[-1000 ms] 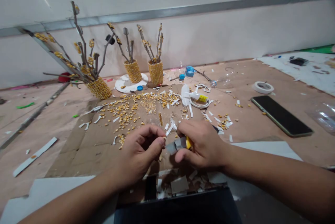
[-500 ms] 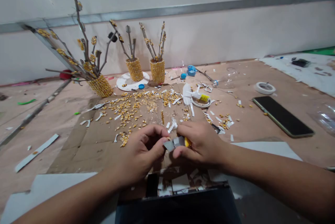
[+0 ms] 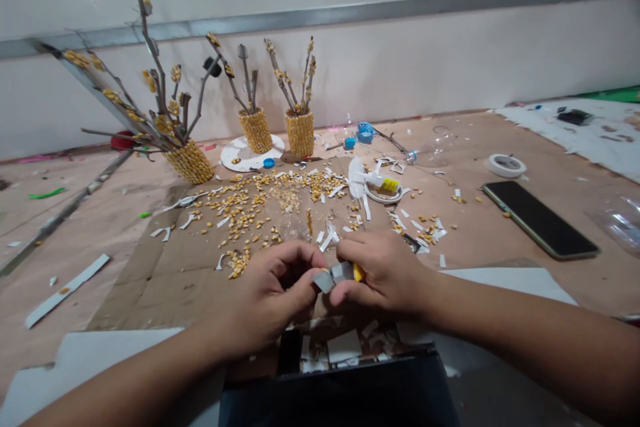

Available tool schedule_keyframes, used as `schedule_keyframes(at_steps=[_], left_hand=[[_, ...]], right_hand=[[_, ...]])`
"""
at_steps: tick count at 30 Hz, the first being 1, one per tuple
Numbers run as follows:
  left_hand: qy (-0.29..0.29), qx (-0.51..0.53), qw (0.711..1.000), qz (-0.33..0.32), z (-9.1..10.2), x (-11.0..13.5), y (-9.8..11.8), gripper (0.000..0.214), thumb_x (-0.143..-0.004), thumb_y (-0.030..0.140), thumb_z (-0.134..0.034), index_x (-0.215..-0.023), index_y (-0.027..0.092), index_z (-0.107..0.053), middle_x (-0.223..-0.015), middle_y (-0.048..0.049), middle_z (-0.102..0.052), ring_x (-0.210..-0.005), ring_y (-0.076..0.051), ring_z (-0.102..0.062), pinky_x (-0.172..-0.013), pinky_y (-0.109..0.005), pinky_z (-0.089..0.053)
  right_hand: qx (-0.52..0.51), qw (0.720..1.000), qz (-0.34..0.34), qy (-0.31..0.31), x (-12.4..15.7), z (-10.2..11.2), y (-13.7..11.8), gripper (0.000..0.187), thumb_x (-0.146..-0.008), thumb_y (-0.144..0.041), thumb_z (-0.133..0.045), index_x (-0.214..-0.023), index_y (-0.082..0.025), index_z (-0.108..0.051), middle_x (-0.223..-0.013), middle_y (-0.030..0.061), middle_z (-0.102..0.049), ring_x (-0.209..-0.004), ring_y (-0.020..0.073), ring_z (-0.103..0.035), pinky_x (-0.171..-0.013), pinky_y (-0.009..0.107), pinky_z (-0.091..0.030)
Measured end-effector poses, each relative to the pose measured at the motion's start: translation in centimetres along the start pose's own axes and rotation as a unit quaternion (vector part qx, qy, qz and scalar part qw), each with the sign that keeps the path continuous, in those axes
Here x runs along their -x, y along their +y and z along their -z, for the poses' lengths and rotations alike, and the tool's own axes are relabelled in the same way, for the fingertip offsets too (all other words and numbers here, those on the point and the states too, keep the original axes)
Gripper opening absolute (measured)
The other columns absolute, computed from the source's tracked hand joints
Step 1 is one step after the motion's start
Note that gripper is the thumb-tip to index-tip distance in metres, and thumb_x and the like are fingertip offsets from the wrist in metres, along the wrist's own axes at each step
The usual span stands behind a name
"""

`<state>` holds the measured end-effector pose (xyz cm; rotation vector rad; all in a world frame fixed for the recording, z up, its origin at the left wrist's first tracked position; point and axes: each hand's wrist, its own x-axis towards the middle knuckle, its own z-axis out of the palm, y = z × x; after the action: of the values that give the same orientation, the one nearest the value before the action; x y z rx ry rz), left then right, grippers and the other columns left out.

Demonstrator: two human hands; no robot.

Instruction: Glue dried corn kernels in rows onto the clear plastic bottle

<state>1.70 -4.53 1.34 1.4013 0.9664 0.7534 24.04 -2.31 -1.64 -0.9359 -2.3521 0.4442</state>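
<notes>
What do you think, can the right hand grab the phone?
Probably yes: nothing tall stands between the right hand and the phone. But that hand is holding a cutter, so it would likely need to put that down first.

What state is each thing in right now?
Left hand: pinching a small, unclear piece.
Yellow-and-grey tool: held, flat grey end exposed.
Right hand: closed around the tool.
Corn-covered pots: standing, holding twigs.
Kernels: loose, scattered.
Phone: flat, screen dark.
Tape roll: lying flat.
Yellow-labelled bottle: on its side.
</notes>
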Motion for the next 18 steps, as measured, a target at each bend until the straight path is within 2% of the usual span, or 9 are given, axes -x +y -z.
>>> schedule_keyframes(at_steps=[4, 8, 10, 12, 15, 17, 18], left_hand=[[-0.028, 0.057, 0.997, 0.032, -0.3, 0.5, 0.4, 0.030, -0.095, 0.045, -0.076, -0.090, 0.018, -0.064, -0.065, 0.0036, -0.057, -0.051, -0.008, -0.049, -0.048, -0.018, -0.039], [-0.026, 0.074, 0.996, 0.040, -0.5, 0.5, 0.5, 0.034, -0.093, 0.047, -0.079, -0.088, 0.018, -0.063, -0.063, 0.0043, -0.057, -0.050, -0.008, -0.051, -0.049, -0.018, -0.042], [-0.013, 0.076, 0.996, 0.045, -0.3, 0.3, 0.3, 0.035, -0.092, 0.048, -0.080, -0.089, 0.018, -0.063, -0.063, 0.0045, -0.057, -0.050, -0.008, -0.051, -0.050, -0.019, -0.043], [-0.006, 0.071, 0.996, 0.053, -0.1, 0.1, 0.2, 0.036, -0.091, 0.049, -0.081, -0.089, 0.017, -0.063, -0.062, 0.0045, -0.057, -0.051, -0.008, -0.051, -0.050, -0.018, -0.044], [-0.006, 0.076, 0.995, 0.063, 0.1, -0.1, -0.1, 0.040, -0.090, 0.052, -0.083, -0.090, 0.017, -0.065, -0.064, 0.0040, -0.058, -0.052, -0.008, -0.052, -0.051, -0.018, -0.044], [-0.015, 0.089, 0.993, 0.069, 0.1, -0.2, -0.4, 0.043, -0.089, 0.055, -0.083, -0.091, 0.017, -0.066, -0.067, 0.0032, -0.060, -0.052, -0.007, -0.053, -0.051, -0.018, -0.043], [-0.022, 0.094, 0.993, 0.073, 0.1, -0.2, -0.6, 0.044, -0.088, 0.057, -0.084, -0.092, 0.016, -0.066, -0.069, 0.0027, -0.061, -0.052, -0.007, -0.053, -0.051, -0.018, -0.043]], right_hand=[[-0.017, 0.999, 0.005, 0.038, -0.2, 0.3, 0.6, 0.080, -0.101, -0.088, -0.027, -0.071, -0.020, -0.055, -0.063, -0.0011, -0.051, -0.056, 0.0124, -0.042, -0.057, 0.028, -0.021], [-0.041, 0.988, -0.030, 0.147, -0.7, 0.9, 1.4, 0.072, -0.103, -0.084, -0.033, -0.070, -0.022, -0.049, -0.061, -0.0036, -0.045, -0.055, 0.0120, -0.040, -0.057, 0.028, -0.026], [-0.056, 0.981, -0.018, 0.185, -0.7, 0.9, 1.5, 0.070, -0.103, -0.084, -0.033, -0.072, -0.023, -0.048, -0.063, -0.0042, -0.043, -0.055, 0.0121, -0.039, -0.056, 0.028, -0.028], [-0.081, 0.977, 0.009, 0.196, -0.6, 0.7, 1.2, 0.064, -0.104, -0.081, -0.039, -0.078, -0.023, -0.050, -0.065, -0.0042, -0.047, -0.055, 0.0122, -0.041, -0.055, 0.028, -0.031], [-0.119, 0.971, 0.094, 0.185, -0.3, 0.1, 0.7, 0.035, -0.106, -0.056, -0.060, -0.095, -0.022, -0.059, -0.073, -0.0024, -0.057, -0.059, 0.0125, -0.050, -0.055, 0.025, -0.040], [-0.133, 0.965, 0.151, 0.170, -0.2, -0.3, 0.4, 0.012, -0.105, -0.034, -0.063, -0.108, -0.022, -0.064, -0.083, 0.0015, -0.066, -0.067, 0.0133, -0.060, -0.060, 0.024, -0.048], [-0.136, 0.962, 0.170, 0.162, -0.1, -0.4, 0.4, 0.011, -0.105, -0.026, -0.062, -0.114, -0.022, -0.065, -0.089, 0.0038, -0.069, -0.072, 0.0135, -0.065, -0.063, 0.024, -0.052]])
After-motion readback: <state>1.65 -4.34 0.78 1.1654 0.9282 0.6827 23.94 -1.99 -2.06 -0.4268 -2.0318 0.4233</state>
